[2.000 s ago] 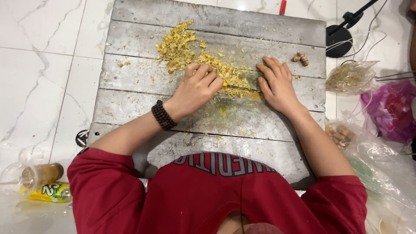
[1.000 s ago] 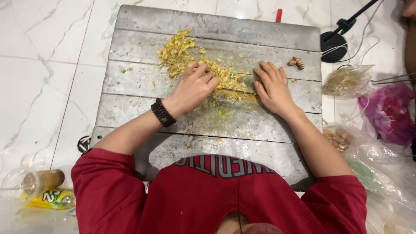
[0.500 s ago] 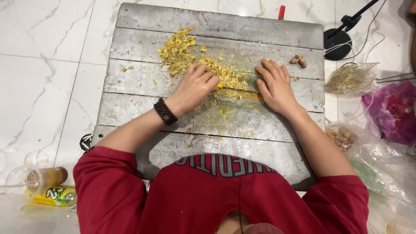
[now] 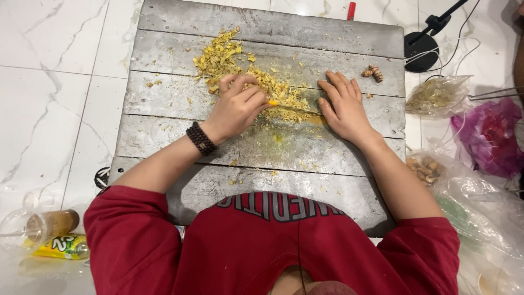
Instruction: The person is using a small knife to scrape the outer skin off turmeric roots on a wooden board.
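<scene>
1. Hands on the grey, worn wooden plank board (image 4: 164, 125), which lies on the white marble floor (image 4: 49, 98): both work at its middle, over a heap of chopped yellow root shreds (image 4: 240, 68).
2. Left hand (image 4: 236, 109), dark beaded bracelet (image 4: 200, 139) at the wrist, is curled shut on a knife with a yellow handle (image 4: 272, 102); the thin blade points right, lying low across the shreds, likely to chop them.
3. Right hand (image 4: 345, 109) lies open and flat, fingers spread, palm pressing down near the blade's tip. It grips nothing; it seems to steady the blade.
4. Shreds trail from the board's far-left part down to the knife, so the pile sits right under the cut.
5. Two small whole brown roots (image 4: 374, 72) wait near the board's right edge.
6. Off the right edge, a clear plastic bag of shreds (image 4: 434, 95) sits on the floor.
</scene>
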